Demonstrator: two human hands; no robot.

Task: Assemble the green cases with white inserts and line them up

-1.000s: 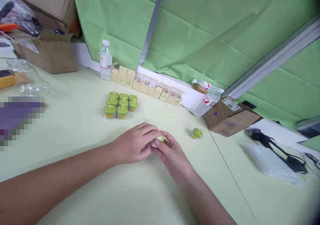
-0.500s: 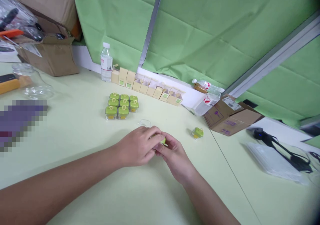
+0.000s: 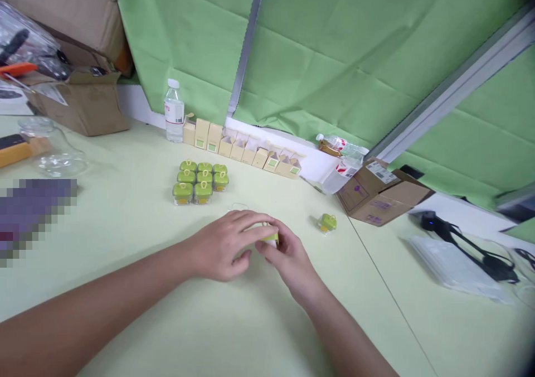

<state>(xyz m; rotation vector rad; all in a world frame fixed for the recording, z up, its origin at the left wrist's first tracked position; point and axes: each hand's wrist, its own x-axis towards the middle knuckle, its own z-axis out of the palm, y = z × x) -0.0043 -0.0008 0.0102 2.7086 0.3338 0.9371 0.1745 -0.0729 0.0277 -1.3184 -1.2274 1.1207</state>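
Note:
Between my hands is a small green lid (image 3: 272,239) with a pale inner side, partly covered by fingers. My right hand (image 3: 293,262) is closed around it, thumb in front. My left hand (image 3: 225,246) lies across the top with fingers stretched onto the lid, its thumb standing apart below. Just beyond my left knuckles, the edge of a clear container (image 3: 239,206) shows on the table, mostly hidden. To the left, several small clear jars with green lids (image 3: 203,192) stand grouped together. Another green-lidded jar (image 3: 328,223) stands alone to the right of my hands.
Along the back wall runs a row of small cream cartons (image 3: 238,147), some with raised flaps, beside an upright water bottle (image 3: 174,112). At the right are a cardboard box (image 3: 378,193), tipped bottles (image 3: 343,170) and clear plastic sleeves (image 3: 453,268). A clear glass vessel (image 3: 56,151) lies left.
My left thumb has come away from the lid and its fingers have straightened over the top. The lid has tilted, showing its pale side. The view has shifted slightly.

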